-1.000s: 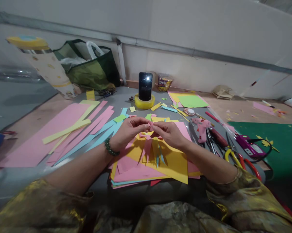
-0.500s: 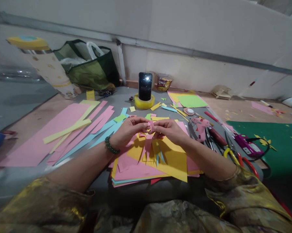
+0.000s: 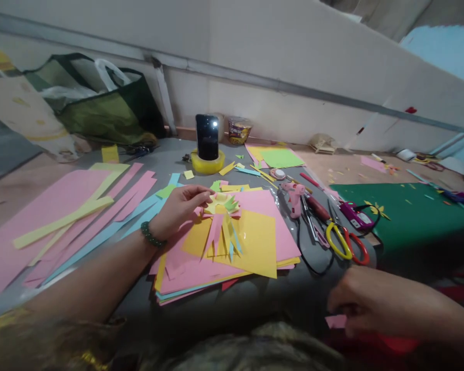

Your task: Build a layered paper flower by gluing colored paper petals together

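My left hand [image 3: 183, 208], with a dark green bead bracelet at the wrist, has its thumb and fingertips closed at the left edge of a paper rosette [image 3: 219, 204]. Pale yellow, green and pink paper make up the rosette, and pink, yellow and blue strips fan down from it. Below it lies a stack of coloured paper sheets [image 3: 201, 275]. Off at the lower right, beyond the table's front edge, my right hand [image 3: 366, 299] pinches a small pink paper piece [image 3: 336, 321]. Motion blurs this hand somewhat.
A pink glue gun [image 3: 293, 195], yellow-handled scissors [image 3: 339, 241] and a purple power strip [image 3: 356, 215] lie to the right. Paper strips [image 3: 81, 219] cover the left side. A phone [image 3: 207, 138] stands in a yellow tape roll [image 3: 207, 163] behind.
My right hand has left the rosette and moved down to the lower right with the pink paper piece. My left hand stays by the rosette. The view has turned right.
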`<state>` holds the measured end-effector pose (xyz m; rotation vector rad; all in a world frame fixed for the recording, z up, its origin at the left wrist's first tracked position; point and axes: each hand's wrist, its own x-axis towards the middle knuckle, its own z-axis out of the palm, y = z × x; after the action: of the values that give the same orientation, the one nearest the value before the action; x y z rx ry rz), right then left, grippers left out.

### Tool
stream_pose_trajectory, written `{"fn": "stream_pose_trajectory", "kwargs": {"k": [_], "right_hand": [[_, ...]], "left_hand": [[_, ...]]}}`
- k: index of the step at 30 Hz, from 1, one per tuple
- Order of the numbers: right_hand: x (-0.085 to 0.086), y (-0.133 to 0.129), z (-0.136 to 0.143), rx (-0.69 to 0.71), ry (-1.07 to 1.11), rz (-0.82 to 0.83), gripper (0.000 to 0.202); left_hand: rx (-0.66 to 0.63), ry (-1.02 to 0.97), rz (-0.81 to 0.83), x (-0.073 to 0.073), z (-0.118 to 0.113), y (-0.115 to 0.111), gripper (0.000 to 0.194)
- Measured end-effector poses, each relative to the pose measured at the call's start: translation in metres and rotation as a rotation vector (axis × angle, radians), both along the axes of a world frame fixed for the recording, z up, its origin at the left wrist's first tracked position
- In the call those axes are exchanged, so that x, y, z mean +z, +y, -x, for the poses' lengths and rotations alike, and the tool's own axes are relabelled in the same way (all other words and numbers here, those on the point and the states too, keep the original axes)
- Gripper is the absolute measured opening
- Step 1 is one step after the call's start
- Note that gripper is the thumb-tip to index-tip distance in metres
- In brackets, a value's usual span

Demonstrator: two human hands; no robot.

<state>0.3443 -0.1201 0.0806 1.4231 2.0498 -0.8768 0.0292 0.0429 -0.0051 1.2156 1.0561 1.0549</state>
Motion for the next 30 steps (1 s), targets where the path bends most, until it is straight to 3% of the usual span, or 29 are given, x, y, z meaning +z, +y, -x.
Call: {"fn": "stream_pose_trajectory", "kwargs": {"k": [4,8,12,15,18,21,24,27,30], "right_hand": [[-0.002,-0.022,-0.025,-0.144,-0.102,-0.12,0.004],[0.005,-0.025,-0.022,-0.121,0.006,-0.071,0.032],[0.008,-0.006,0.013,0.071,0.08,-0.206,0.031],[0.008,0.015,0.047,0.353,0.193,-0.292,0.035],[0.01,0.036,0.075,0.541,0.376,-0.201,0.017],[0.013,0.063,0.086,0.594,0.494,-0.049,0.041],[0.01,0.112,0.085,0.396,0.595,-0.064,0.031],[-0.007,0.173,0.084,0.11,0.667,-0.371,0.028],[-0.036,0.221,0.09,-0.202,0.509,-0.653,0.028]], "left_hand": [[0.056,0.065,-0.098,0.0,0.0,0.0,0.037],[0.151,0.015,-0.266,0.004,0.003,0.001,0.034],[0.135,-0.085,-0.329,0.007,0.005,-0.003,0.036],[0.175,-0.163,-0.338,0.008,0.005,-0.005,0.042],[0.238,-0.229,-0.317,0.009,0.008,0.0,0.049],[0.353,-0.257,-0.265,0.009,0.014,0.012,0.048],[0.448,-0.211,-0.171,0.005,0.023,0.028,0.042],[0.437,-0.07,-0.115,0.0,0.032,0.039,0.032],[0.367,0.041,-0.106,-0.004,0.034,0.039,0.028]]}}
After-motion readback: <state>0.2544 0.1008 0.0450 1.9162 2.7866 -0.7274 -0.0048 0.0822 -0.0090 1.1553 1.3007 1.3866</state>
